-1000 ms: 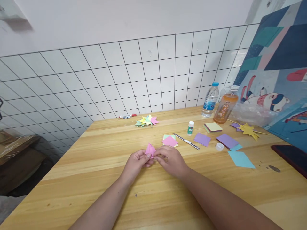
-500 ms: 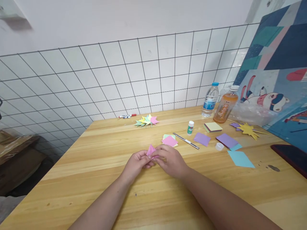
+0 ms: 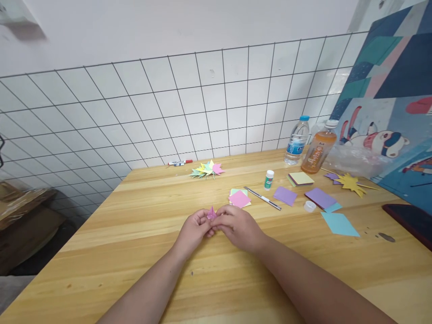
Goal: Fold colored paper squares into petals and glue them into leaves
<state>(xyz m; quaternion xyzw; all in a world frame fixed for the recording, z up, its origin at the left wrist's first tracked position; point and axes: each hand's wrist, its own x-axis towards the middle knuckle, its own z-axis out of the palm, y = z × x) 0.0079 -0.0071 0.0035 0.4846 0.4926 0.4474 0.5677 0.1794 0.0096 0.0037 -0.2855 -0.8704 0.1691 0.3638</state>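
Observation:
A small folded piece of pink paper (image 3: 211, 213) sits pinched between both hands, just above the wooden table (image 3: 135, 252). My left hand (image 3: 195, 229) is closed on its left side, thumb toward the front. From the right, my right hand (image 3: 239, 226) grips it with bent fingers that hide much of the paper; only a pointed peak shows above the fingertips. Right behind my right hand lies a stack of pink, green and yellow paper squares (image 3: 240, 199). A silver pen-like tool (image 3: 262, 198) rests beside that stack.
A glue stick (image 3: 268, 180) stands uncapped, its white cap (image 3: 309, 206) farther right. Purple sheets (image 3: 285, 196) and a blue sheet (image 3: 340, 224) lie nearby. Behind are a water bottle (image 3: 297, 140), an orange drink bottle (image 3: 319, 148), folded paper stars (image 3: 207, 169) and markers (image 3: 180, 163).
The pink paper has been squeezed narrower, with less of it showing between my hands. My right hand's fingers have closed in slightly toward my left hand.

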